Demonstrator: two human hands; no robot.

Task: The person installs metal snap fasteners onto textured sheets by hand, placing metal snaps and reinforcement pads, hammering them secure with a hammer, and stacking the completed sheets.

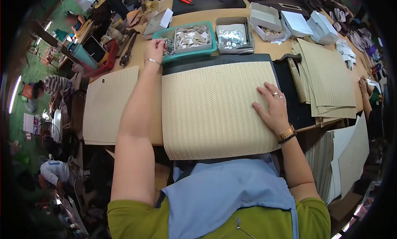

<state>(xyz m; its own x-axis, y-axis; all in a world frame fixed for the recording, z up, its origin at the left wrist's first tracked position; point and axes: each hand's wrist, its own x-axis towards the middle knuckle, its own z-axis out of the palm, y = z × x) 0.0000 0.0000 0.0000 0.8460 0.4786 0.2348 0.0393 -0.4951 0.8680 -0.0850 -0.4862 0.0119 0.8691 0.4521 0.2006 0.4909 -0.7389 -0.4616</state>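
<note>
A cream sheet with a woven herringbone texture [219, 110] lies in front of me, partly over a dark board [215, 61], its near edge hanging over the table edge. My right hand [273, 106] rests on the sheet's right side, fingers spread. Stretched forward, my left hand [156, 49] is at the left rim of a teal tray [214, 40], its fingers pinched together; whatever they hold is too small to make out. Inside the tray are small metal pieces [168, 42] and a box of small beige pieces [192, 36].
More textured sheets lie at left [109, 108] and right [328, 77]. A hammer [295, 77] rests beside the right stack. Behind stand a grey box with a plastic bag [232, 36] and white boxes [297, 24]. Red-handled pliers [185, 0] lie farther back. Other people sit around.
</note>
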